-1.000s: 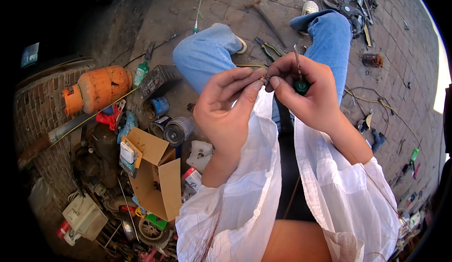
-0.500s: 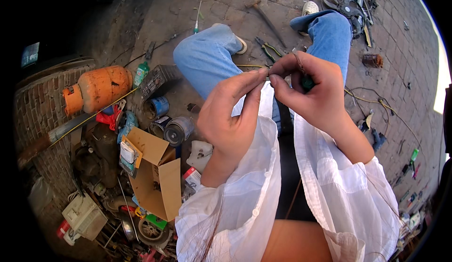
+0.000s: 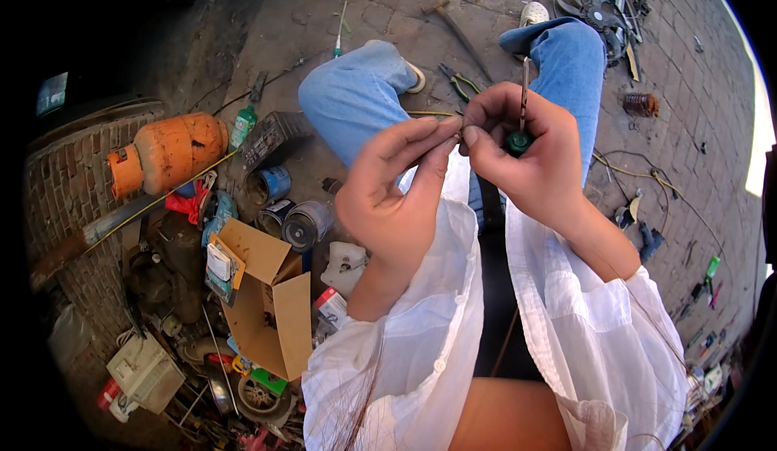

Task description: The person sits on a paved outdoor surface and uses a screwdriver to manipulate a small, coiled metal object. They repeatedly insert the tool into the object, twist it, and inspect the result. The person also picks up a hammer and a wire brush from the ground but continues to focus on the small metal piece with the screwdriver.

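Left hand [image 3: 395, 196] pinches a tiny part [image 3: 459, 136], mostly hidden; it sits where both hands' fingertips meet. Our right hand [image 3: 534, 163] also grips a screwdriver [image 3: 519, 142], shaft up, handle tucked inward, probably leaving thumb and finger free. Pliers [image 3: 461, 86] lie beyond, perhaps for easy reach. Labels on blue can [image 3: 275, 182] and red-and-white box [image 3: 331, 307]: we cannot read them.

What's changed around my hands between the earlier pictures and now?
Since half a second ago, the green-handled tool in your right hand has swung so its shaft now points away from you. Your left hand has eased slightly left. Nothing was visibly taken up or let go; the tiny item at your fingertips is too small to identify. The hammer, pliers and cardboard box stayed put.
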A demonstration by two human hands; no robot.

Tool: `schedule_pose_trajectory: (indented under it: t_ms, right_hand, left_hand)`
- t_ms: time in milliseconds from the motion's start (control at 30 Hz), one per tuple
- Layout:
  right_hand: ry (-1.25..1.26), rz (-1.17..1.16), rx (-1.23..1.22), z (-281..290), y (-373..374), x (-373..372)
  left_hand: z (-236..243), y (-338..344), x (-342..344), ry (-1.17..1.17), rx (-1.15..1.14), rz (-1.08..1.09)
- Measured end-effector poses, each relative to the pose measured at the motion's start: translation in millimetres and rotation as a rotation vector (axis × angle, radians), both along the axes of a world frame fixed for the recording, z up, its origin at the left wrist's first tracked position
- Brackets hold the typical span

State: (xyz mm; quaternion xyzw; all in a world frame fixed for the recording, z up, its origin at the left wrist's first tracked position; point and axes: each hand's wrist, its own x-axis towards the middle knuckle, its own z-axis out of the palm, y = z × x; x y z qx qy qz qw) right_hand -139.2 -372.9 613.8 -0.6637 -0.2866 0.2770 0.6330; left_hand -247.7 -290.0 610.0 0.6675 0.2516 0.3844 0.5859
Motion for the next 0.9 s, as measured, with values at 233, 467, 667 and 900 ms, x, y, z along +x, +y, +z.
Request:
schedule_pose_trajectory:
  t_ms: [233,467,667,900]
  right_hand:
    - [0.478,0.002,0.043,2,1,2]
    - [0.312,0.065,0.027,1,-6,5]
    - [0.073,0.045,0.006,1,-8,2]
    - [0.010,0.085,-0.050,5,-10,7]
  left_hand:
    - [0,1,-4,-0.048,-0.123,-0.032]
    - [1,4,-4,-0.048,-0.294,-0.064]
    - [4,2,-1,-0.007,-0.210,-0.009]
    - [6,1,-3,0.075,-0.030,-0.026]
